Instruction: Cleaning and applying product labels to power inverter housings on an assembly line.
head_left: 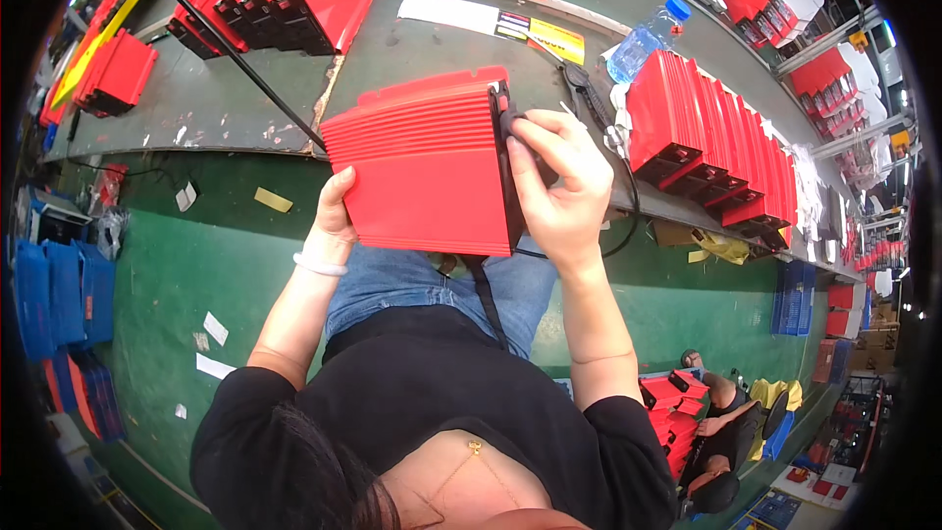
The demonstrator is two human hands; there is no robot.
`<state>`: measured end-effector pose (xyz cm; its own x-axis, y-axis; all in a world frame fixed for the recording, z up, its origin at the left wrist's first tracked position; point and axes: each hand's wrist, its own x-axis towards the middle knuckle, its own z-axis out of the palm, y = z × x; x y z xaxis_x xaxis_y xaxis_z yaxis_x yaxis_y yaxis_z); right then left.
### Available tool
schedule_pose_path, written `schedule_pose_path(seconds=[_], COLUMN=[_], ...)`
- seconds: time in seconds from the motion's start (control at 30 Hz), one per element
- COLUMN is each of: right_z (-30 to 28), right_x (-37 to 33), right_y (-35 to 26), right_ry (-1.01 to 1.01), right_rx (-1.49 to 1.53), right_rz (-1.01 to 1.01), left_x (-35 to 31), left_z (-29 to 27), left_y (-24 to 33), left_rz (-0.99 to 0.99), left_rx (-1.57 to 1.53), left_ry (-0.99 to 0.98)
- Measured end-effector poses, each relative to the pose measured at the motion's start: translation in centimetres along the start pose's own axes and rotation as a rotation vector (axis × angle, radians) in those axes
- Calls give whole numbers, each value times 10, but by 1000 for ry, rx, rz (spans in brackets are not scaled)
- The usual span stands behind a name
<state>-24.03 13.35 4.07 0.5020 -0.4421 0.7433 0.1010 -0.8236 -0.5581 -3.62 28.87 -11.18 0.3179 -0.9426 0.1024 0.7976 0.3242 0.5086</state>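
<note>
A red finned metal case (pixel 422 177) with a black end panel (pixel 506 167) is held up in front of me, over my lap and the table's near edge. My left hand (pixel 337 206) grips its lower left corner, thumb on the front face and the other fingers hidden behind. At the black end, my right hand (pixel 564 172) is closed in a pinch around a small dark piece (pixel 511 119), whose kind I cannot make out. The piece touches the panel near its top corner.
Red cases stand in a row (pixel 711 142) on the bench (pixel 422 49) at right, with more (pixel 285 0) at far left. A water bottle (pixel 648 39) and a black cable (pixel 235 49) are nearby. Blue bins (pixel 64 299) stand at left; another person (pixel 721 442) is at lower right.
</note>
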Motion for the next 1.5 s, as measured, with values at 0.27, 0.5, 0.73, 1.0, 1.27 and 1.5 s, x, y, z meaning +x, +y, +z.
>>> schedule_pose_path(seconds=[0.27, 0.5, 0.73, 1.0, 1.27, 1.5], right_z=[-9, -56, -24, 15, 15, 12], right_x=[9, -15, -79, -82, -71, -63], right_y=[-6, 38, 83, 77, 71, 67], right_ry=[26, -136, -61, 165, 159, 196], right_rx=[-53, 432, 527, 999, 977, 902], right_rz=[-139, 393, 768, 1014, 1085, 1123], left_x=[16, 17, 34, 39, 44, 45], left_z=[7, 50, 113, 137, 137, 137], left_y=[7, 17, 15, 32, 41, 43], left_rz=[20, 65, 52, -222, -257, -201], left_rx=[9, 237, 585, 757, 837, 858], left_ry=[-29, 1, 18, 40, -59, -18])
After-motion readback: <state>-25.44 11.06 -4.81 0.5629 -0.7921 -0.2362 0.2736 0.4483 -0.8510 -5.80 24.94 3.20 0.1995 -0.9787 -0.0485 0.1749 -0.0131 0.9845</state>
